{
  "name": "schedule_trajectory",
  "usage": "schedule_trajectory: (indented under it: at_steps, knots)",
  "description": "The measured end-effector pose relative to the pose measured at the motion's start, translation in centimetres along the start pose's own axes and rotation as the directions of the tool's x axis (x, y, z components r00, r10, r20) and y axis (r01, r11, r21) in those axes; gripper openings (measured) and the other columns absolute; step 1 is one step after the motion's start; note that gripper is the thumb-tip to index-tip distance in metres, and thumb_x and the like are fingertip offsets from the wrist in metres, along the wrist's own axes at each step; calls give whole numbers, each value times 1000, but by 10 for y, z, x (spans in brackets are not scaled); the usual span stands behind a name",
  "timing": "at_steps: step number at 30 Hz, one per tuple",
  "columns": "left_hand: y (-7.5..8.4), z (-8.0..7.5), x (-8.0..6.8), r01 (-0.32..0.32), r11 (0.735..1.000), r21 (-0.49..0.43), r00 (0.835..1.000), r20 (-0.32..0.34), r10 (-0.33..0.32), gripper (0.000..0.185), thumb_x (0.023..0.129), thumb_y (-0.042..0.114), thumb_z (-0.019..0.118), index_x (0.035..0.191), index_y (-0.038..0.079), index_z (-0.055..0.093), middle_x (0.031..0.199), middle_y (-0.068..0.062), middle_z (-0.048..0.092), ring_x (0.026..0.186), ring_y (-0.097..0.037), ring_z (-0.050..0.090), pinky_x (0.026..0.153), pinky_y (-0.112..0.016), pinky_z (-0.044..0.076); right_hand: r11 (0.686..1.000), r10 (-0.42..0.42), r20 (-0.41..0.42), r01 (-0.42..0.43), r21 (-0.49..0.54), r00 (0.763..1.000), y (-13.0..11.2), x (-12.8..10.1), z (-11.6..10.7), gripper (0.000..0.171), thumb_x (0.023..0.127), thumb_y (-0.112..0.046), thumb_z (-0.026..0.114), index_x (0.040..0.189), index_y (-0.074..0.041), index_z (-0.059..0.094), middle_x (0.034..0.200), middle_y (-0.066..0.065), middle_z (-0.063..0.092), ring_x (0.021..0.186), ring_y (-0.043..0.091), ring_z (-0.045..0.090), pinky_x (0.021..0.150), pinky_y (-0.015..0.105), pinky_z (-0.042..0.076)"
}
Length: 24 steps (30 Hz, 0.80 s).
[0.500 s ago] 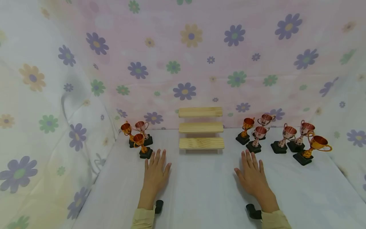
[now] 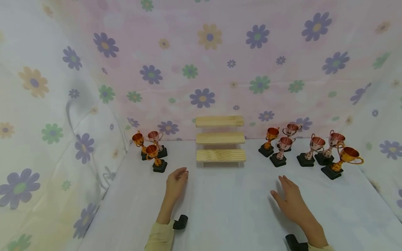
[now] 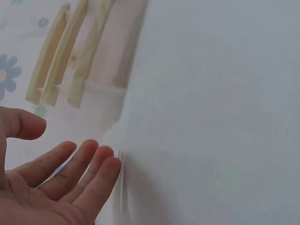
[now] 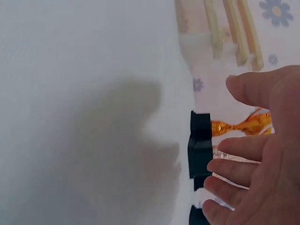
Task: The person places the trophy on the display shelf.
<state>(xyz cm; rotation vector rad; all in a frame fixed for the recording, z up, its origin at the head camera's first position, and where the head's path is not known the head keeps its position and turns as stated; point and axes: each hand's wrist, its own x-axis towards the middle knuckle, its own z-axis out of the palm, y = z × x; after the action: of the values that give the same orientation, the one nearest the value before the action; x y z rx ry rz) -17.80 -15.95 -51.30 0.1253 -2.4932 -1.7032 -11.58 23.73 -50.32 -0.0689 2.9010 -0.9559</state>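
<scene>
My left hand (image 2: 176, 184) hovers over the white tabletop with its fingers loosely bent and nothing in them. Just beyond it, at the left, stand a front gold trophy cup (image 2: 152, 151) on a black base, another gold cup (image 2: 138, 139) and a rose-coloured cup (image 2: 154, 136). My right hand (image 2: 289, 200) is raised over the table, thumb apart from the relaxed fingers, holding nothing. Nearest to it is a rose-coloured cup (image 2: 285, 143), beside a gold cup (image 2: 272, 134). In the right wrist view, black trophy bases (image 4: 200, 152) show past the fingers.
A three-tier wooden step stand (image 2: 221, 156) is at the back middle, with bare shelves. Farther right are more trophies, among them a large gold cup (image 2: 349, 155) tilted to the right. Flowered cloth (image 2: 220, 76) hangs behind and along the sides of the table (image 2: 226, 209).
Both hands have left their flat, palm-down pose and turned with fingers relaxed. The right hand has drawn back toward the lower right; the left has shifted slightly right. The trophies stay put.
</scene>
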Motion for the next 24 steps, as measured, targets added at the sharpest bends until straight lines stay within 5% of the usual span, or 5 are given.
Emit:
schedule_trajectory:
  at_steps: [4, 11, 17, 21, 24]
  knots:
    - [1, 9, 8, 159, 970, -183, 981, 143, -134, 36, 103, 9, 55, 131, -13, 59, 117, -27, 69, 94, -23, 70, 81, -26, 62, 994, 36, -18, -34, 100, 999, 14, 2, -10, 71, 102, -21, 61, 152, 14, 25, 154, 41, 26, 141, 59, 25, 112, 75, 27]
    - [3, 23, 24, 376, 852, -365, 912, 307, -271, 45, 107, 19, 52, 143, -7, 50, 131, -24, 63, 108, -20, 68, 97, -33, 59, 942, 154, -46, -133, 310, 987, 19, 24, -32, 76, 106, -32, 54, 158, 8, 15, 158, 35, 25, 143, 52, 29, 116, 67, 31]
    - [3, 32, 38, 369, 762, -532, 928, 262, -266, 41, 106, 10, 51, 139, -15, 48, 121, -22, 65, 102, -19, 68, 95, -31, 59, 899, 181, -166, -95, 428, 969, 25, 54, -43, 81, 104, -32, 59, 159, 7, 13, 158, 34, 28, 142, 51, 35, 116, 63, 34]
    - [7, 35, 46, 344, 749, -566, 938, 234, -254, 37, 105, 6, 51, 134, -17, 51, 112, -18, 66, 97, -16, 68, 91, -27, 60, 876, 178, -228, -49, 479, 957, 32, 75, -45, 84, 102, -34, 62, 161, 1, 13, 160, 28, 32, 142, 46, 40, 115, 59, 37]
    - [8, 36, 48, 337, 736, -587, 941, 219, -257, 37, 104, 5, 53, 132, -19, 52, 105, -14, 67, 93, -14, 68, 89, -25, 61, 858, 171, -240, -25, 512, 956, 37, 88, -46, 87, 101, -37, 64, 163, -4, 13, 161, 24, 34, 142, 43, 41, 114, 41, 43]
